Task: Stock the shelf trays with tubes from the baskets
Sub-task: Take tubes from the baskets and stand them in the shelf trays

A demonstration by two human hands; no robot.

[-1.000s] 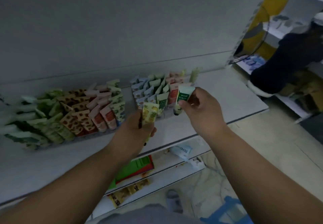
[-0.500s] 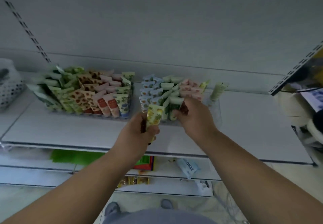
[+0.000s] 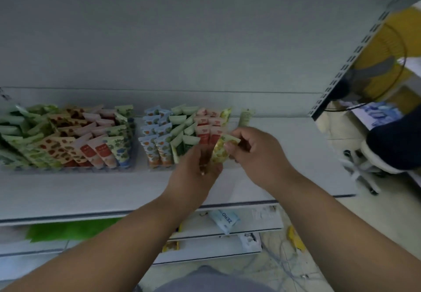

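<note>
While both hands are raised in front of the right-hand tray (image 3: 230,166), a yellow tube (image 3: 222,149) with a fruit print is held between them. The lower end of that tube is gripped by the left hand (image 3: 196,173), whose fingers are curled round it; whether further tubes are gripped in the same fist cannot be told. The upper, flat end of the tube is pinched by the thumb and fingers of the right hand (image 3: 257,152), the remaining fingers being loosely curled. The tube is tilted, its flat end leaning to the right, and it is seen just in front of the tray's red tubes (image 3: 206,130).

The tray is filled in rows with blue tubes (image 3: 155,136), green tubes (image 3: 184,130) and the red ones, all leaning back. A single pale green tube (image 3: 246,117) is stood near the tray's far right corner. A second tray (image 3: 134,164), to the left and just apart from the first, is packed with more tubes in green, orange, pink and blue prints.

Both trays are carried by a white shelf (image 3: 91,191). Lower shelves are seen beneath it, on which a green pack (image 3: 68,230) and a white pack (image 3: 224,220) are laid. At the far right a fan (image 3: 378,73) is partly visible.
</note>
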